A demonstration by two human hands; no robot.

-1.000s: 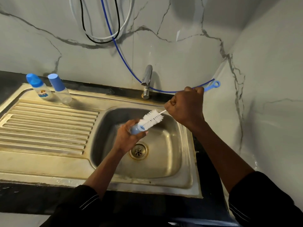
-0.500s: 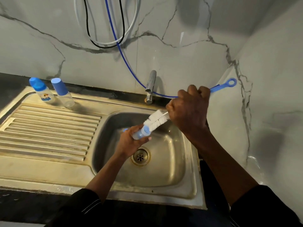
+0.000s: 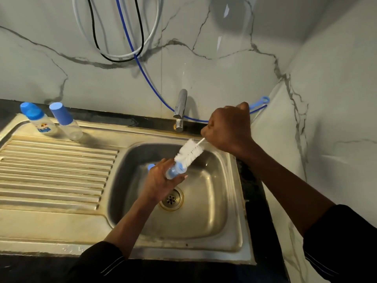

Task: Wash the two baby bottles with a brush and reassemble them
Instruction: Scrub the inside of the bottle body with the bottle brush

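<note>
Over the sink basin (image 3: 204, 217), my left hand (image 3: 159, 182) grips a small translucent blue bottle part (image 3: 173, 172), its open end facing up and right. My right hand (image 3: 228, 127) is closed around the blue handle of a bottle brush. The white bristle head (image 3: 189, 151) touches the mouth of the blue part, and the handle's loop (image 3: 264, 100) sticks out behind my fist. Two baby bottles stand at the far left of the drainboard: one with a printed label (image 3: 43, 127) and a clear one (image 3: 71, 129). Both have blue tops.
A chrome tap (image 3: 180, 110) rises behind the basin, with the drain (image 3: 171, 199) under my left hand. The ribbed steel drainboard (image 3: 51, 172) lies to the left. Blue, black and white hoses (image 3: 122, 56) hang on the marble wall. A second marble wall closes the right side.
The brush handle tilted up and came back down in my right hand. The bristles stayed at the mouth of the blue part. My left hand kept its grip.
</note>
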